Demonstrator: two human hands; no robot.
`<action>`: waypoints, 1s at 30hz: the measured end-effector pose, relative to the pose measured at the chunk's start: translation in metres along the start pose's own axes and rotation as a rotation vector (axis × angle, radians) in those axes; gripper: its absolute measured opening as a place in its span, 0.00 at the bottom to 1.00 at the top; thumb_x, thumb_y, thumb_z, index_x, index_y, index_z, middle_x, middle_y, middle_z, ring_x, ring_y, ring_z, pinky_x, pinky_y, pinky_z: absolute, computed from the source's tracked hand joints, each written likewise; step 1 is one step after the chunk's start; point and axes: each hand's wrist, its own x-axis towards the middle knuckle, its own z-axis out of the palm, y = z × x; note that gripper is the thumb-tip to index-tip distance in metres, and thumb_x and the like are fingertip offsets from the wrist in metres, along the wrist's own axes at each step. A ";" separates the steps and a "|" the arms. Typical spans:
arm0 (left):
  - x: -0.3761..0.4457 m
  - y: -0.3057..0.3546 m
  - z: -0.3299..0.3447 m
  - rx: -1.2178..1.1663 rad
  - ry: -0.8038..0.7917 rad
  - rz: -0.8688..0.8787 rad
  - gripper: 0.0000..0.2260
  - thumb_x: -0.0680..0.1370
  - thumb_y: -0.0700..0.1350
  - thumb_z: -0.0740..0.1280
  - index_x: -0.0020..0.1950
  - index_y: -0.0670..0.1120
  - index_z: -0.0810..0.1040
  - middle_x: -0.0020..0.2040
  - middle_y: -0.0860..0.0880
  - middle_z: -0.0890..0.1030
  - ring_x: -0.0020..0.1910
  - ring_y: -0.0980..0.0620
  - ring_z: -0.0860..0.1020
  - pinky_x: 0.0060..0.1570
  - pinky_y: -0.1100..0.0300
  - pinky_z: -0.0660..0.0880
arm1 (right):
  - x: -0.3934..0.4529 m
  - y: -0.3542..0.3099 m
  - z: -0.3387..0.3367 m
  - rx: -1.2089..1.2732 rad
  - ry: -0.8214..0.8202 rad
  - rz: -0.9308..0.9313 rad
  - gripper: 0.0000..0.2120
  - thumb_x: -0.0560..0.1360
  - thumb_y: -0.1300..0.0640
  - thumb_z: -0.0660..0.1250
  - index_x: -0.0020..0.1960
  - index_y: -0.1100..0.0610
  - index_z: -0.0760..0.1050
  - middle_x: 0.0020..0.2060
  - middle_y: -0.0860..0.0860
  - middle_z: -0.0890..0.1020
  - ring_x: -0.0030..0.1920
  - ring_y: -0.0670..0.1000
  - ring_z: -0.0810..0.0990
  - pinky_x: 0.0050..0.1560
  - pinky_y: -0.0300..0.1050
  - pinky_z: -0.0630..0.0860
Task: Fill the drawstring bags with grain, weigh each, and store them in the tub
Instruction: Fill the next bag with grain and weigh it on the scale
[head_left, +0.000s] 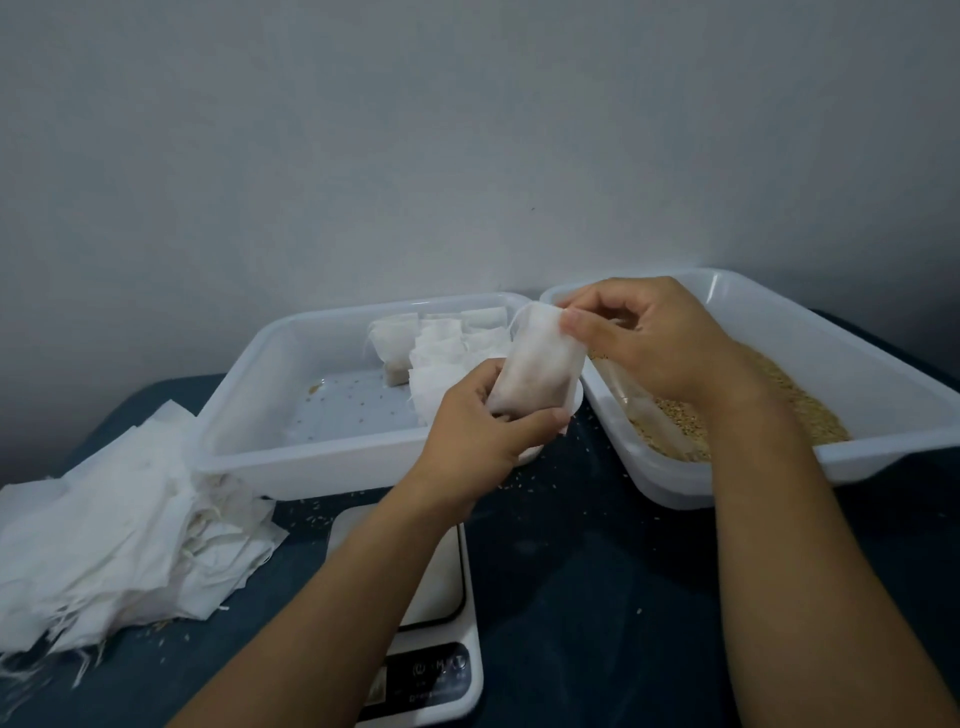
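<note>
Plain grey-white wall (415, 130) straight ahead of me, bare but for one tiny dark speck. Dark blue counter (597, 571) butts against the wall's base. Dim, flat light.

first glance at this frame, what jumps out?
Both hands meet mid-frame on one white drawstring bag: the left hand grips its lower end, the right hand pinches its mouth. Just right of them sits the tub of tan grain; behind the left hand another tub holds filled bags in its far right corner. A heap of empty bags lies at far left, and a scale sits under the left forearm.
</note>
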 end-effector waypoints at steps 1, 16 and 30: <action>0.000 0.001 0.000 -0.063 -0.014 -0.016 0.19 0.70 0.44 0.81 0.59 0.50 0.82 0.48 0.51 0.87 0.47 0.53 0.86 0.46 0.62 0.81 | 0.000 0.002 -0.002 0.011 0.020 0.018 0.04 0.80 0.48 0.72 0.48 0.43 0.86 0.50 0.41 0.88 0.53 0.44 0.85 0.63 0.59 0.80; 0.022 0.013 0.011 -0.073 0.095 0.009 0.09 0.78 0.40 0.74 0.58 0.49 0.83 0.50 0.50 0.87 0.51 0.49 0.86 0.54 0.53 0.84 | -0.002 0.024 -0.020 0.145 -0.010 0.181 0.06 0.81 0.48 0.72 0.47 0.46 0.85 0.49 0.51 0.87 0.54 0.55 0.86 0.60 0.57 0.83; 0.046 0.043 0.041 0.219 0.030 0.051 0.07 0.78 0.42 0.72 0.54 0.50 0.84 0.47 0.50 0.86 0.49 0.49 0.85 0.56 0.47 0.83 | -0.008 0.039 -0.031 0.190 0.195 0.337 0.13 0.82 0.44 0.69 0.47 0.50 0.86 0.46 0.49 0.88 0.50 0.53 0.87 0.58 0.55 0.83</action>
